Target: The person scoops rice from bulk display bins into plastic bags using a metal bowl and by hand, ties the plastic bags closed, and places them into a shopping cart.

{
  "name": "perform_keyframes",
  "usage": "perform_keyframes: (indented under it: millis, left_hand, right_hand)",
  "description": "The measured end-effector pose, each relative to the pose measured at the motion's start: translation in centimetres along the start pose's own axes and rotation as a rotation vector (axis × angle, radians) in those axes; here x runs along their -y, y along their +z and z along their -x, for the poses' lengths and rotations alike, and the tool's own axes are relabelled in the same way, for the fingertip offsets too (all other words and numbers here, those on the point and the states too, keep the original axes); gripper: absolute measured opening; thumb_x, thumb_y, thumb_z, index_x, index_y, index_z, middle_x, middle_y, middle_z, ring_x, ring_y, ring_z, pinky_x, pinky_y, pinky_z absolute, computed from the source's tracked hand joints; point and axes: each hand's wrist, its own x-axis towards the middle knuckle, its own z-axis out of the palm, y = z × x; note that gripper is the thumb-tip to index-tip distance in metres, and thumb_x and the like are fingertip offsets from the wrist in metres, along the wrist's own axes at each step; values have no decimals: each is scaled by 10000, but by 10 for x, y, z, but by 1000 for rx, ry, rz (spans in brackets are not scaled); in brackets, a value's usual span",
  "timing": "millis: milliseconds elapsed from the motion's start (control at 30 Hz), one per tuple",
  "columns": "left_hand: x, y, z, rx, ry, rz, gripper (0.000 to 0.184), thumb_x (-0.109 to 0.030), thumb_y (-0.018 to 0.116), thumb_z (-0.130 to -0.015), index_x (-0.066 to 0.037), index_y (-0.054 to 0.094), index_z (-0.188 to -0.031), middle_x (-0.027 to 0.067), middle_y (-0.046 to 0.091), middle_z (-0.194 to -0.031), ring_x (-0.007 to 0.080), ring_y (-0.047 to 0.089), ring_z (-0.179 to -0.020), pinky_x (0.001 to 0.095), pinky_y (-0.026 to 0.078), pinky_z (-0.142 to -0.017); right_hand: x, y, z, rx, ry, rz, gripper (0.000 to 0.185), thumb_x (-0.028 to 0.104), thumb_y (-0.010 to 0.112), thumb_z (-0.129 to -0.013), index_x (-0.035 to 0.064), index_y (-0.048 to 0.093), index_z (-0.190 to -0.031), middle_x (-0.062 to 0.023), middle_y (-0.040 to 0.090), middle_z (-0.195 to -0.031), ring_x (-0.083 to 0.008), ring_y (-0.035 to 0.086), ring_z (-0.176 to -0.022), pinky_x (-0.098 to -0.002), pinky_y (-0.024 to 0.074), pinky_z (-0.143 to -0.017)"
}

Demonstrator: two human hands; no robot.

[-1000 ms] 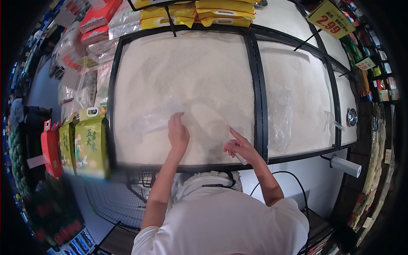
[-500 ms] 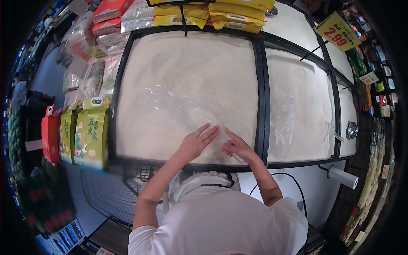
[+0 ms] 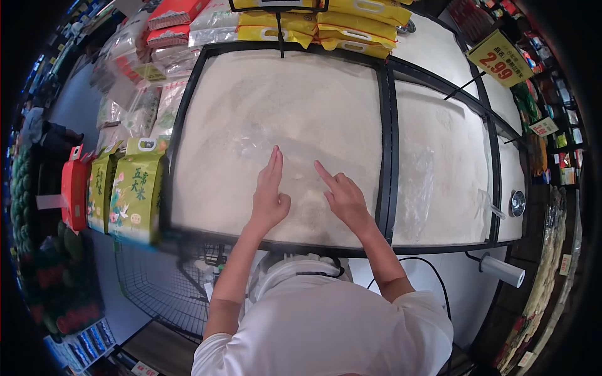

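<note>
A clear plastic bag lies on the white grains in the large black-framed bin, its outline faint towards the right. My left hand is over the near middle of this bin, its fingers stretched forward beside the bag's near edge and nothing visible in them. To its right, my right hand has its index finger extended towards the bag and its other fingers partly bent. No held object shows in it. Whether either hand touches the bag is hard to tell.
Another clear bag lies in the right bin, with a clear-handled tool and a metal bowl further right. Green rice bags stand at the left. Yellow bags are stacked behind. A wire cart is below left.
My left hand first moved right, then back left, its fingers now pointing forward. My right hand has moved slightly up and left, away from the bin's front edge. The bag appears flatter.
</note>
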Motion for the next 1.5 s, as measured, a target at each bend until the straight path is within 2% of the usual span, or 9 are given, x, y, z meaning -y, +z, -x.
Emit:
perform_keyframes:
  millis: [100,300,467,700,867,933,1067,1400,1500]
  left_hand:
    - [7,-6,-5,4,-17,31,997,98,455,-600,-42,169,-1545,173,210,-1593,386,308,-1404,385,302,-1126]
    - [25,-7,-10,-23,-4,53,1021,108,409,-610,-110,129,-1567,100,138,-1633,273,409,-1380,190,424,-529]
    - [25,0,-13,-7,-37,97,1013,106,413,-621,-115,128,-1568,91,132,-1635,265,424,-1373,185,417,-528]
    - [23,6,-18,29,-38,89,992,98,436,-652,-120,124,-1568,102,121,-1635,267,423,-1375,190,423,-515]
    - [13,10,-20,11,-77,103,884,10,541,-749,-50,162,-1545,174,168,-1603,337,254,-1452,364,314,-1133]
    - [14,9,-22,13,-58,54,865,12,548,-773,-44,157,-1542,181,158,-1602,338,248,-1453,369,330,-1134]
    - [25,10,-19,15,-6,30,958,108,518,-742,-137,99,-1568,112,97,-1633,287,420,-1378,223,497,-561]
    - [23,17,-23,55,-16,35,965,111,500,-732,-140,91,-1569,109,87,-1636,288,451,-1357,220,468,-535]
    - [13,15,-27,75,-61,68,905,56,511,-737,-67,133,-1550,165,133,-1612,322,283,-1433,324,331,-955]
  right_hand:
    - [5,-18,-7,144,94,-62,794,30,675,-793,276,381,-1488,-139,558,-852,-291,579,-796,-395,486,-739]
    - [-39,-74,25,283,342,-510,872,41,713,-809,284,293,-1534,-64,585,-830,-149,582,-792,-270,465,-781]
    - [-78,-105,68,177,553,-867,860,-5,688,-805,198,290,-1540,43,512,-784,-51,471,-734,-207,425,-742]
    - [-121,-46,73,398,652,-346,809,113,675,-839,168,276,-1541,-67,638,-770,-126,578,-635,-260,491,-652]
    - [-130,37,38,337,782,-890,851,90,687,-850,121,206,-1551,-93,662,-784,-130,602,-639,-272,486,-567]
    - [-131,43,35,305,782,-1053,841,92,680,-867,92,189,-1549,-117,682,-818,-133,607,-640,-272,489,-564]
    - [-141,49,52,275,787,-1206,813,101,669,-896,86,185,-1549,-135,692,-855,-135,608,-654,-267,483,-572]
    - [-136,-14,98,171,746,-1338,790,69,645,-909,27,170,-1538,-165,694,-905,-124,609,-661,-251,481,-573]
    - [-120,-55,99,177,733,-1351,780,44,634,-908,51,181,-1542,-174,688,-924,-125,610,-666,-249,493,-583]
